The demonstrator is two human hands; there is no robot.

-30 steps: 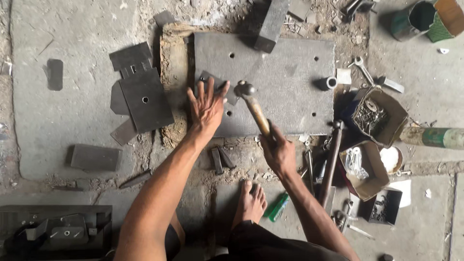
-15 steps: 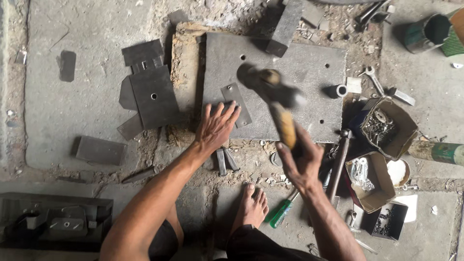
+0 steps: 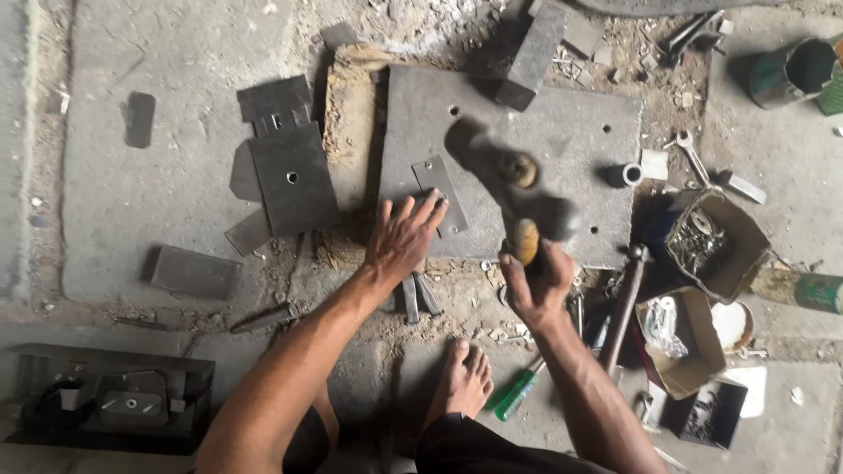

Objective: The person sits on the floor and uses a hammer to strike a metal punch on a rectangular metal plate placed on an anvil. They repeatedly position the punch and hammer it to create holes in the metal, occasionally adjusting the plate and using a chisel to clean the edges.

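From up here I see the left hand (image 3: 406, 239) spread flat, fingertips pinning a small grey drilled metal strip (image 3: 440, 195) on the big grey steel slab (image 3: 580, 140). The right hand (image 3: 536, 281) is fisted around a wooden-handled hammer (image 3: 522, 204), blurry, just right of the strip.

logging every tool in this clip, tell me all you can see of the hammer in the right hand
The hammer has a light wooden handle and a dark, rounded metal head. It is motion-blurred, so finer detail is lost. The right hand grips the lower end of the handle; the head is raised toward the camera, above the large grey steel plate, on which it casts a dark shadow. Nothing but that hand touches it. The head sits right of the small flat metal piece that the left hand presses down.
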